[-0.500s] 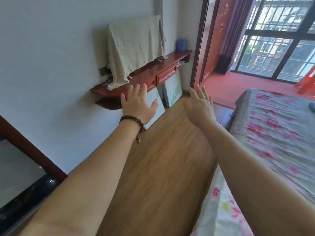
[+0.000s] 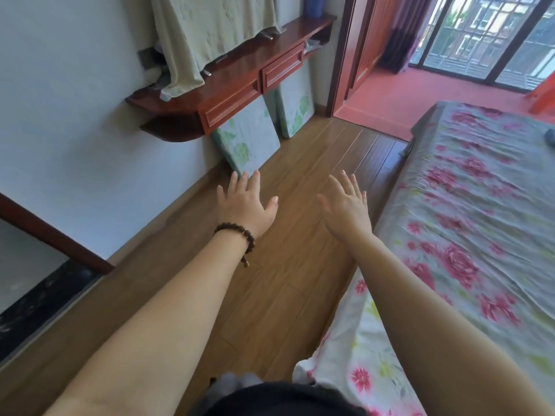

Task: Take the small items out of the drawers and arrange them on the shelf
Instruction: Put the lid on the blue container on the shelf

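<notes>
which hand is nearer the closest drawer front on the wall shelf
Left. The left hand, fingers spread, is extended over the floor just below the near drawer, not touching it. The right hand reaches out farther right, toward the bed.

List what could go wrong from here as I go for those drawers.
1. Two panels lean against the wall right under the drawers; stepping in close could knock them over.
2. A cloth hangs down onto the shelf, so items set there may snag it or land on uneven fabric.
3. Both drawers are closed and both hands, left and right, are open and away from them; the bed narrows the walkway.
</notes>
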`<state>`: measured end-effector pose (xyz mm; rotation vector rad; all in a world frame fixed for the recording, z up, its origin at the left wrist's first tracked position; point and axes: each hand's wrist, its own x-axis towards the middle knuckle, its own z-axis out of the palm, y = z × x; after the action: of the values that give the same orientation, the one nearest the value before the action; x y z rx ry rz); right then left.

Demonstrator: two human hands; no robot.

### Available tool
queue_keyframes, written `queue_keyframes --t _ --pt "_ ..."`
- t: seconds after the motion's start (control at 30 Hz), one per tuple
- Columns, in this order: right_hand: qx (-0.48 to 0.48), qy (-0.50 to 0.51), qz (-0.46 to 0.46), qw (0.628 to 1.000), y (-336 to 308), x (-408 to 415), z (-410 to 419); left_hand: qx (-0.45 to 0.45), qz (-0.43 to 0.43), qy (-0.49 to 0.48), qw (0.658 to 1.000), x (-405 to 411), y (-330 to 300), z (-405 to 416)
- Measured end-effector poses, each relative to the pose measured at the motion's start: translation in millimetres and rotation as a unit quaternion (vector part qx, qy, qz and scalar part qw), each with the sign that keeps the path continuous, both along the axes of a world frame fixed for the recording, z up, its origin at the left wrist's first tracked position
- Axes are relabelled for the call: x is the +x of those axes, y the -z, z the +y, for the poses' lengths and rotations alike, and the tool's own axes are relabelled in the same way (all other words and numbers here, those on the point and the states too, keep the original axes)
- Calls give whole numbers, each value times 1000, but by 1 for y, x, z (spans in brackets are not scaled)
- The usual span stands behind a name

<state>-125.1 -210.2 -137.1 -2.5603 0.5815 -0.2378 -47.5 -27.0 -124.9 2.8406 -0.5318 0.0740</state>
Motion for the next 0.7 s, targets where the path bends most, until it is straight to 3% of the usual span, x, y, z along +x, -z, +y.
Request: queue_keyframes --t 0.37,0.7 --pt "36 9 40 998 40 40 -16 20 66 -17 997 37 41 -18" --pt "40 27 73 996 73 189 -49 25 93 -8 995 191 73 -55"
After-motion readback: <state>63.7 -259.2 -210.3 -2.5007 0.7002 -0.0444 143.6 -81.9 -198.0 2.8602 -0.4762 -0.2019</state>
